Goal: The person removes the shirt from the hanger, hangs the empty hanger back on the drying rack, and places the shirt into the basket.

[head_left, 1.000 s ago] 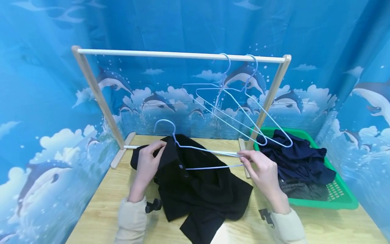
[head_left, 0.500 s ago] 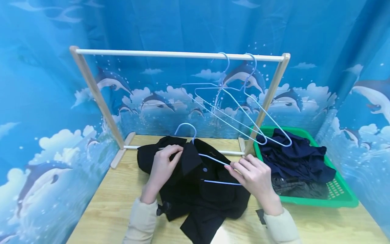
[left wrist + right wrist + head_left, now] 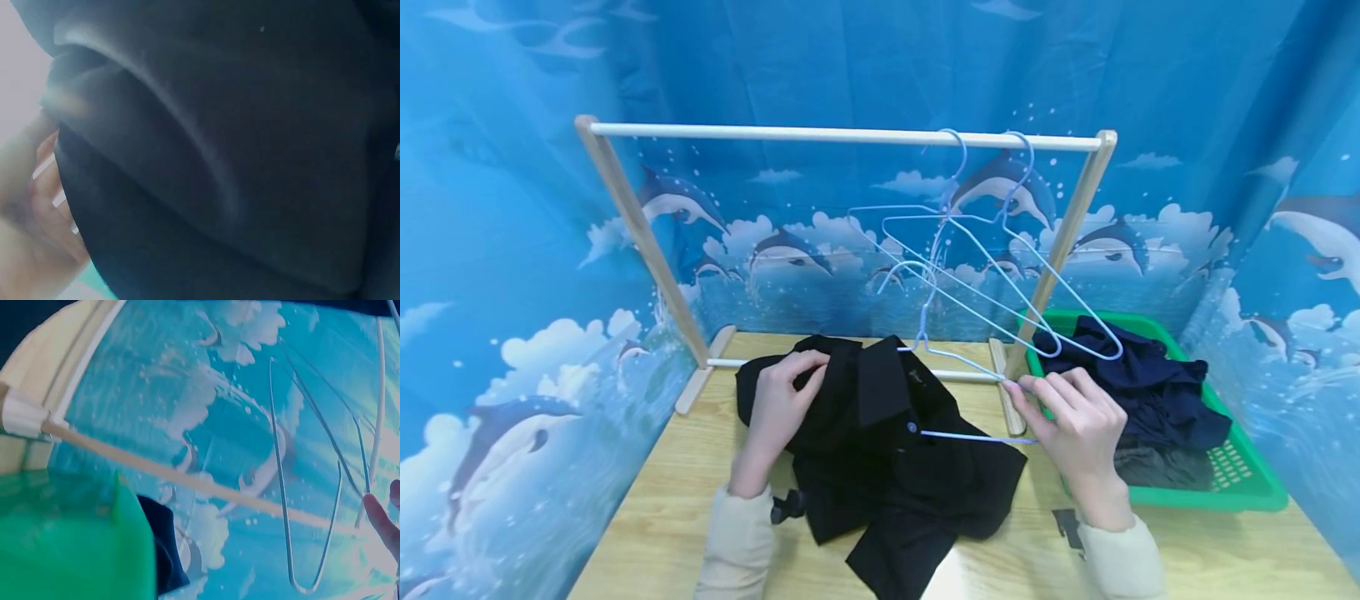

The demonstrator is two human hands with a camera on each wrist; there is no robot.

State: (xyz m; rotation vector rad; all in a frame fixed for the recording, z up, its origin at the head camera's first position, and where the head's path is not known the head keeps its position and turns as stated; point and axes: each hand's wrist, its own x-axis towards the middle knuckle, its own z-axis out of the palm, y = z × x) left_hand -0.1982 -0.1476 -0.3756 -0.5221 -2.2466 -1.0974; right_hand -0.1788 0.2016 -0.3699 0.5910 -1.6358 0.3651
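A black collared shirt (image 3: 917,483) lies bunched on the table, its collar standing up in the middle. My left hand (image 3: 784,408) pinches the shirt's fabric left of the collar; in the left wrist view, dark cloth (image 3: 206,156) covers most of the picture and hides the fingertips. My right hand (image 3: 1075,425) pinches a light-blue wire hanger (image 3: 962,362) at its right shoulder. The hanger's hook rises above the collar, and its left part is hidden inside the shirt. Its lower bar passes across the shirt front near a button.
A rack with a white rail (image 3: 775,132) stands behind, two more wire hangers (image 3: 985,250) hanging at its right. To the right, a green basket (image 3: 1195,500) holds dark clothes (image 3: 1135,392). The wooden table (image 3: 640,533) lies beneath, with a dolphin-print curtain (image 3: 820,75) around.
The hanger's hook has moved right and now stands above the collar's right side. My right hand dipped left, then moved right with the hanger. My left hand shifted right, then back slightly left.
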